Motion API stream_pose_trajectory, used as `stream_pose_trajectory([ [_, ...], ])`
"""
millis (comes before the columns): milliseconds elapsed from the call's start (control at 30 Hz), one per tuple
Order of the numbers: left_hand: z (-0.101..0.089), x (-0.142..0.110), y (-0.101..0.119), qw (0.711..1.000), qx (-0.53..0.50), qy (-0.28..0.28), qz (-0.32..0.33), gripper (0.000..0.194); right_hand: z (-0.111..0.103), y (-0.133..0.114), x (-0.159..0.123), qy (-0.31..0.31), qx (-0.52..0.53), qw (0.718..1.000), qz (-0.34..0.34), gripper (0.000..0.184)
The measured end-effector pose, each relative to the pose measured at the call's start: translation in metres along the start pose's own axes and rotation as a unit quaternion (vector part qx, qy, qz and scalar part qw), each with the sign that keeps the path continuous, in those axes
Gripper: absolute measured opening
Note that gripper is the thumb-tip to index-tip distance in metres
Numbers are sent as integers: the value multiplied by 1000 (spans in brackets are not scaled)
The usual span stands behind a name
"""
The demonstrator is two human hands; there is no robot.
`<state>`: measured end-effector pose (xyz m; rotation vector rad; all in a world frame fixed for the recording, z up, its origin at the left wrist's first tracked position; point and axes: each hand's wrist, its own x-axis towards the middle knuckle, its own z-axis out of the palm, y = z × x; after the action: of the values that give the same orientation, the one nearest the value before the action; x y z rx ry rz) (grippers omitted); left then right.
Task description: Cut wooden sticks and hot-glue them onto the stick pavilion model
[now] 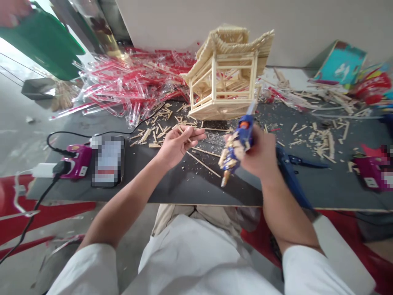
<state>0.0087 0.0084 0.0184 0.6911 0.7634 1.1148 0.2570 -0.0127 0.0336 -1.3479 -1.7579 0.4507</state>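
Note:
My right hand (260, 151) is wrapped round a blue hot glue gun (244, 131), somewhat blurred. Its nozzle points down toward the front of the table, and tan crusty bits cling to its front. A translucent glue stick (252, 107) juts from its rear. To the left, my left hand (178, 143) has its thumb and fingers closed on a thin wooden stick (183, 130), only partly visible. Behind both hands stands a pavilion-like model (213, 100) built of wooden sticks, with an upturned roof. Loose sticks (204, 164) lie between my hands.
Blue-handled pliers (288, 172) lie right of my right forearm. A phone (108, 162) and a purple power strip (76, 162) with cables are at left. Red-and-clear plastic wrappers (132, 82) heap up behind. Cut stick pieces (325, 139) litter the dark table (184, 192).

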Motion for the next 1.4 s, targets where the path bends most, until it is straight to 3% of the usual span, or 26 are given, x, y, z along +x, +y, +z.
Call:
stream_pose_trajectory([
  [133, 6, -2, -5, 999, -28, -23, 3, 24, 29, -21, -13, -95, 40, 995, 15, 13],
  [233, 9, -3, -11, 999, -41, -34, 6, 27, 48, -21, -18, -105, 92, 990, 36, 10],
  [400, 10, -2, -16, 998, -48, -38, 11, 34, 64, -16, -22, -81, 167, 979, 86, 23],
  [600, 8, -2, -14, 999, -36, -29, 3, 37, 69, -16, -23, -44, 222, 971, 81, 26],
  [733, 7, -4, -13, 999, -26, -40, 4, 36, 67, -17, -22, -56, 251, 964, 72, 25],
  [1033, 0, -5, 9, 990, 120, 10, 79, 34, 54, -25, -13, -59, 286, 948, 126, 23],
  [1133, -6, -5, 11, 949, 259, 28, 177, 29, 53, -26, -12, -60, 270, 953, 125, 24],
  [1267, -11, -7, 6, 813, 499, 18, 300, 15, 55, -24, -12, -65, 271, 952, 128, 22],
  [1400, -14, -6, 5, 740, 583, -11, 335, 15, 53, -22, -8, -59, 263, 956, 120, 21],
])
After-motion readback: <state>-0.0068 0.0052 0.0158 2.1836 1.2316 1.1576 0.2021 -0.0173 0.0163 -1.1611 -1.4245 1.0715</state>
